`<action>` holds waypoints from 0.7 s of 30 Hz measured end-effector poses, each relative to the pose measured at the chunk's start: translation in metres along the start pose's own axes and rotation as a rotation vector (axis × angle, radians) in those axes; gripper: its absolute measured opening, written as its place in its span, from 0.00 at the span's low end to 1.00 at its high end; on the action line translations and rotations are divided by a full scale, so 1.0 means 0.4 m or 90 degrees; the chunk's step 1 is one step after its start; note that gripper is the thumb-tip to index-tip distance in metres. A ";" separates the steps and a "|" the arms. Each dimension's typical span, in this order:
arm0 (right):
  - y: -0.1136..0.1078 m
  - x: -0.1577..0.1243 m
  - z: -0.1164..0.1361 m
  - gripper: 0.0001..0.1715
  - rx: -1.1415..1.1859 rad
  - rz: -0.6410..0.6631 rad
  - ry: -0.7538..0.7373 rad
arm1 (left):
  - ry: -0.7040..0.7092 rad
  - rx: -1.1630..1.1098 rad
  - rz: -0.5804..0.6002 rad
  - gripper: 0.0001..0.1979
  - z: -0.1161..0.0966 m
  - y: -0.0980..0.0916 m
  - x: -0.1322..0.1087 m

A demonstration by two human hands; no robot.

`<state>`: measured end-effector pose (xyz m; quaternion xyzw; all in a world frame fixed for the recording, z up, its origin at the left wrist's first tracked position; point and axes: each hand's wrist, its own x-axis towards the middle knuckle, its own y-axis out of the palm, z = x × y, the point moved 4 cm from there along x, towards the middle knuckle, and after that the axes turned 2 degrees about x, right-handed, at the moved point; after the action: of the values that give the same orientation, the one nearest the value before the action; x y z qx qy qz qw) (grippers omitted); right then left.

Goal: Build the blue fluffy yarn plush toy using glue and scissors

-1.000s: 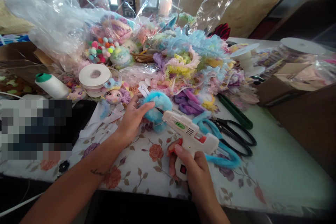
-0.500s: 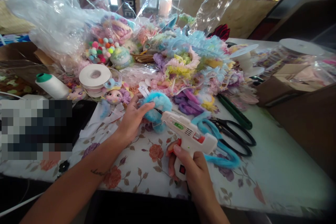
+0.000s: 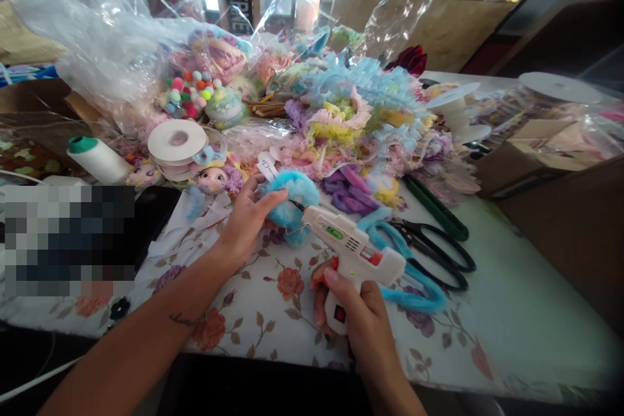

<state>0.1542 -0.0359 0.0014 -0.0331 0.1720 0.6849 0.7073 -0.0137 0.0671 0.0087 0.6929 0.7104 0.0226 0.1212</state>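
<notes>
My left hand [image 3: 251, 214] is closed on a fluffy blue piece [image 3: 297, 188], curled round and carrying a white label [image 3: 266, 167] at its top. In my right hand [image 3: 348, 305] is a white hot glue gun [image 3: 348, 240], with the fingers wrapped round its handle and red trigger. The gun's nozzle points up and left, at the inner side of the fluffy piece; whether it touches cannot be made out. Behind the gun a length of blue fuzzy strip [image 3: 424, 289] lies on the cloth, beside black-handled scissors [image 3: 439, 250].
A heap of pastel ruffled trims [image 3: 361, 88] and clear plastic bags covers the back. A white ribbon spool [image 3: 176, 141], a thread cone [image 3: 97, 159] and a doll-face piece [image 3: 213, 177] stand left. A green-handled tool [image 3: 436, 208] and a cardboard box [image 3: 550, 182] are right.
The glue gun has shifted very slightly right, its nozzle drawing back a little along the fluffy piece. My left hand keeps its place.
</notes>
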 end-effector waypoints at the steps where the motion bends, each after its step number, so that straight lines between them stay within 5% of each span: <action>1: 0.001 -0.001 0.001 0.20 0.003 0.000 0.001 | 0.000 0.002 0.002 0.25 0.000 0.000 0.000; 21: 0.003 -0.001 0.002 0.22 -0.003 -0.024 0.008 | 0.014 0.000 0.000 0.26 0.004 -0.003 0.005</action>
<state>0.1531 -0.0360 0.0026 -0.0419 0.1740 0.6717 0.7189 -0.0144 0.0687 0.0067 0.6928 0.7115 0.0301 0.1135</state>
